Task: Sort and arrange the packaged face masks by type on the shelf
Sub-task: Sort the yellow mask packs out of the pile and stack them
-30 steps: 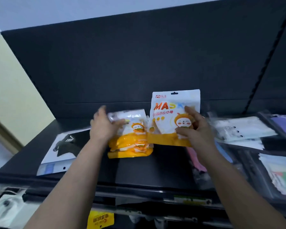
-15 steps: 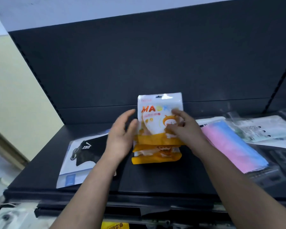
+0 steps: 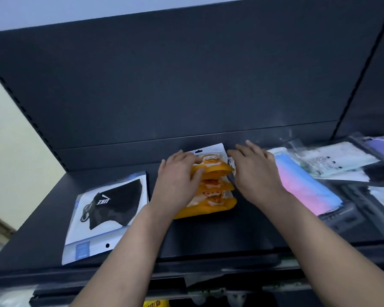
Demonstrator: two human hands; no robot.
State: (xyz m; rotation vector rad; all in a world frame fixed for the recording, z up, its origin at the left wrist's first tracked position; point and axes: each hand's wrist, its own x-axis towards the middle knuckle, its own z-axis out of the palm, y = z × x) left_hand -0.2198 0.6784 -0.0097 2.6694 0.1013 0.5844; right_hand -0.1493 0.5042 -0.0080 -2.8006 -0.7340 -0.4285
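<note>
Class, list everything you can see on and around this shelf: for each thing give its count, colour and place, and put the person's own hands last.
shelf: one, black, runs across the middle, with a black back panel behind it.
orange mask packs: a stack, exact count unclear, orange and white, shelf centre between the hands.
black mask pack: one on top, black mask on white card, shelf left; maybe more beneath.
pink-and-blue mask pack: one, pink fading to blue, right of the stack.
clear mask packs: several, whitish, far right, overlapping.
yellow label: one, bottom edge, below the shelf.
wall: cream, left.
left hand: flat on the stack's left side.
right hand: flat at the stack's right edge.
</note>
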